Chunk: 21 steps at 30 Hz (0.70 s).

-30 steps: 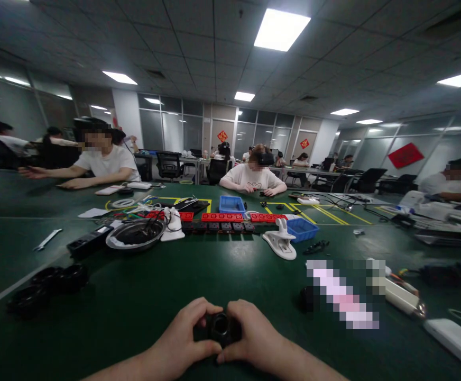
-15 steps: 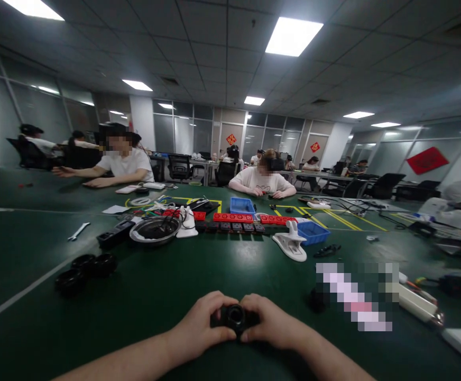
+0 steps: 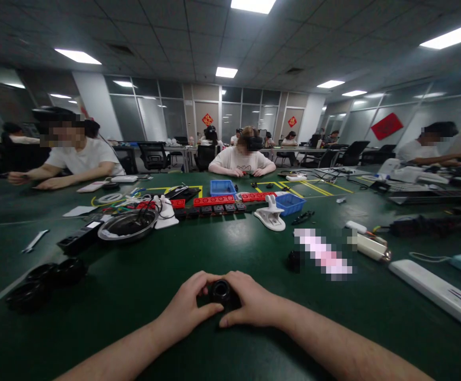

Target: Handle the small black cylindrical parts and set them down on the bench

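Gripping a small black ring-shaped part (image 3: 220, 292); both hands' fingers (image 3: 209, 312) pinching it.

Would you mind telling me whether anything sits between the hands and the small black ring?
Nothing visible does. The left hand and right hand both grip the black ring directly, fingers closed around its sides, over the green table.

Both hands grip a small black ring-shaped part (image 3: 220, 292) on the green table (image 3: 143, 296): left hand (image 3: 186, 310) on its left side, right hand (image 3: 251, 305) on its right. Relative to the part: black round pieces (image 3: 44, 280) far left, metal bowl (image 3: 127, 225) beyond-left, white clip (image 3: 270, 217) beyond-right, white power strip (image 3: 439, 294) far right.
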Motion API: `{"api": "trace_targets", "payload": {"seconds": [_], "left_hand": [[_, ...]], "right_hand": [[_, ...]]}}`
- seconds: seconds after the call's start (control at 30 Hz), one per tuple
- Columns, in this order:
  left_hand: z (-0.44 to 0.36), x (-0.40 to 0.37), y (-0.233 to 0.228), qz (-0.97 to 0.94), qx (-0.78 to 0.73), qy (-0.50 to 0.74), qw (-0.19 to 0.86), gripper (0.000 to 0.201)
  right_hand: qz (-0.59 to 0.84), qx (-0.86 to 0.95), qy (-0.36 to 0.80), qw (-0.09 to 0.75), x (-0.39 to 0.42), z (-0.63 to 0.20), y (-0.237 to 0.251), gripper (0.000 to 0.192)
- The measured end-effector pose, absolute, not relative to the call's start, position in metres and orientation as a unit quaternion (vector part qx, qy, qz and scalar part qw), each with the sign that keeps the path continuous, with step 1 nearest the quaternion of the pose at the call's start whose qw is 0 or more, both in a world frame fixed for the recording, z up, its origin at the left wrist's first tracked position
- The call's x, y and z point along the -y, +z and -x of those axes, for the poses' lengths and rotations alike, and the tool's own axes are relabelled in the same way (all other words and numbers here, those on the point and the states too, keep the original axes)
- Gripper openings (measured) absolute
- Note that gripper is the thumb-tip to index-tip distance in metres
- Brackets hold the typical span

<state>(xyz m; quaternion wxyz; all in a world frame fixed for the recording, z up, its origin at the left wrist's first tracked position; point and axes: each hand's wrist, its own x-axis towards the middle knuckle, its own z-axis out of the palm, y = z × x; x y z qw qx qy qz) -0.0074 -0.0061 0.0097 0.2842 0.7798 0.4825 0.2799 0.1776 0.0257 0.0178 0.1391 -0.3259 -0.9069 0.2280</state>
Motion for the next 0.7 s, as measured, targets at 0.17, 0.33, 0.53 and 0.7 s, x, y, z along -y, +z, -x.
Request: {"api": "trace_targets", "payload": {"seconds": [0.17, 0.33, 0.53, 0.7], "left_hand": [[0.014, 0.003, 0.015, -0.794, -0.42, 0.263, 0.352, 0.039], [0.011, 0.004, 0.02, -0.79, -0.435, 0.254, 0.351, 0.04], [0.006, 0.007, 0.016, -0.775, -0.498, 0.242, 0.304, 0.036], [0.002, 0.009, 0.012, -0.75, -0.556, 0.24, 0.265, 0.029]], "right_hand": [[0.229, 0.913, 0.331, 0.074, -0.046, -0.186, 0.024, 0.037], [0.225, 0.912, 0.332, 0.086, -0.051, -0.185, 0.02, 0.031], [0.33, 0.912, 0.22, 0.101, -0.041, -0.178, 0.015, 0.04], [0.41, 0.899, 0.108, 0.107, -0.028, -0.164, 0.011, 0.047]]}}
